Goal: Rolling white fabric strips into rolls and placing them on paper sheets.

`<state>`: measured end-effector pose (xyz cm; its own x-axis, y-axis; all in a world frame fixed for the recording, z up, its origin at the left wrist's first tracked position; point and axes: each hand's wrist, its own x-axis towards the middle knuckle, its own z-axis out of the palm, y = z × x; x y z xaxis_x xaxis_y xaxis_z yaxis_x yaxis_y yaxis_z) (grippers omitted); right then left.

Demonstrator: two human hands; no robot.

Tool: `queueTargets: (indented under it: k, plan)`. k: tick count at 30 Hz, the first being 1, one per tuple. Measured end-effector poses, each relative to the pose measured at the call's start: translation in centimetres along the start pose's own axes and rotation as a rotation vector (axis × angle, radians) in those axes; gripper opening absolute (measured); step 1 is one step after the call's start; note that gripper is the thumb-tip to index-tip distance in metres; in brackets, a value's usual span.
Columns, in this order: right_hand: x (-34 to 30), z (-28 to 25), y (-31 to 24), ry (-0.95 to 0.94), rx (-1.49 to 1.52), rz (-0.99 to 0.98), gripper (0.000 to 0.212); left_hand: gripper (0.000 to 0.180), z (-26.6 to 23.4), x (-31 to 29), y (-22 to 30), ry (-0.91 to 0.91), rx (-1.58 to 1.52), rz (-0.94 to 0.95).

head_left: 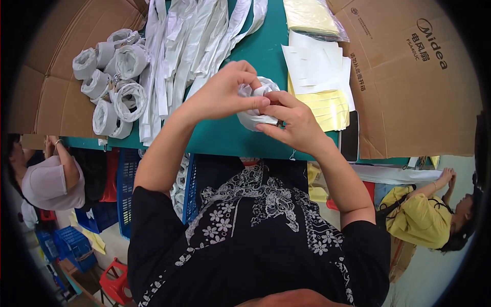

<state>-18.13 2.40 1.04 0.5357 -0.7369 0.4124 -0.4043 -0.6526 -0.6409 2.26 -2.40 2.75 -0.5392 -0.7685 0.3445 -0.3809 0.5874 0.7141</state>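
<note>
Both my hands are closed on a rolled white belt [249,122] above the green table. My left hand [230,91] bends over it from the upper left, with its thumb and fingertips at the middle of the roll. From the right, my right hand [298,123] pinches the roll's inner layers, its thumb lower along the side. Fingers hide part of the coil. Several finished-looking white rolls [131,62] with metal pieces among them are heaped to the left. Long flat white belts [176,48] lie side by side between that heap and my left hand.
White sheets [314,61] and yellow slips [325,110] lie right of my hands, beside a dark phone-like slab [349,137]. Cardboard walls [399,77] flank the green tabletop [220,134]. Blue baskets [128,189] stand below at left. Other people sit at both sides.
</note>
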Motion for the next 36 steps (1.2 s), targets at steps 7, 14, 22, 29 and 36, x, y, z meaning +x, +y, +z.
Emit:
queueTargets:
  k: [7, 14, 22, 29, 36]
  plan:
    - [0.1, 0.2, 1.8, -0.206, 0.154, 0.243, 0.029, 0.019, 1.4, 1.5, 0.9, -0.23, -0.282, -0.44]
    - [0.2, 0.7, 4.9, -0.245, 0.523, 0.583, 0.025, 0.012, 5.5, -2.7, -0.6, 0.237, -0.01, 0.004]
    - [1.3, -0.5, 4.1, -0.436, 0.764, 0.674, 0.025, 0.047, 5.0, -5.4, -1.7, 0.225, 0.271, 0.43]
    - [1.7, -0.8, 5.1, -0.659, 0.852, 0.561, 0.027, 0.033, 3.5, -5.1, -1.2, 0.177, 0.254, 0.591]
    - [2.0, 0.8, 4.0, -0.535, 0.825, 0.795, 0.025, 0.024, 2.0, -5.1, -2.0, 0.102, 0.259, 0.644]
